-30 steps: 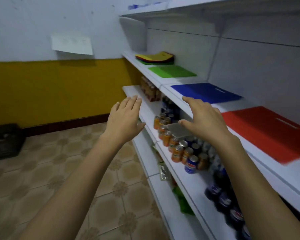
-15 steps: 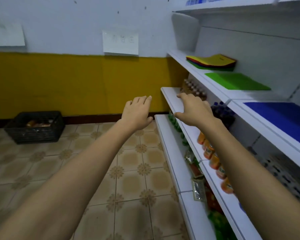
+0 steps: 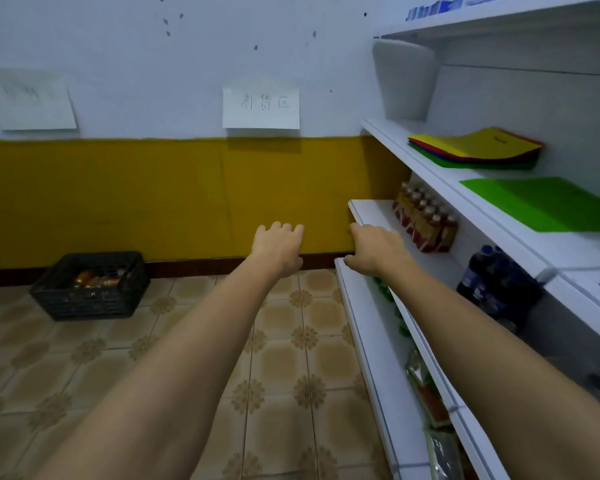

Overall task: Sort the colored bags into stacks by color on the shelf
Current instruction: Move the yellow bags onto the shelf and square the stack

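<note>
Left hand (image 3: 278,249) and right hand (image 3: 374,251) held out empty, fingers relaxed; pile of bags (image 3: 475,147) above right of the right hand

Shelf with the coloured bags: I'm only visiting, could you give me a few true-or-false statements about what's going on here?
1. The mixed pile of bags has a yellow one on top. True.
2. The green bag lies on the floor. False: it lies flat on the shelf, beside the mixed pile.
3. The left hand and the right hand hold nothing. True.
4. The black crate stands on the shelf. False: it stands on the floor by the wall.
</note>
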{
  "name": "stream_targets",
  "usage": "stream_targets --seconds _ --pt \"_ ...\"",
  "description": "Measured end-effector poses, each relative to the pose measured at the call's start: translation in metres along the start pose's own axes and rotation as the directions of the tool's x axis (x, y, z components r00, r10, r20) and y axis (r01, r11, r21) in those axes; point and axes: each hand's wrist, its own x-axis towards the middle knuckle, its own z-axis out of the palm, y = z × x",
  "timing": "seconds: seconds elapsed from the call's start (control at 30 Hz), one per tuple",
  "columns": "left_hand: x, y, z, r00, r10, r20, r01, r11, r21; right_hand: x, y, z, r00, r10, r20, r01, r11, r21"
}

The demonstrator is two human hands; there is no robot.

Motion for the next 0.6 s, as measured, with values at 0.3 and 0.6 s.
stream_targets --seconds 0.3,0.6 --pt "0.139 -0.007 0.006 0.998 -0.022 -0.054 0.021 0.999 -0.03 0.135 0.068 0.015 1.0 0.005 -0.023 -0.005 1.0 -0.015" --pt "0.254 -0.004 0.018 0.997 0.042 -0.072 -0.045 0.998 -0.032 0.218 0.117 0.022 0.997 0.057 -0.053 -0.057 0.998 0.004"
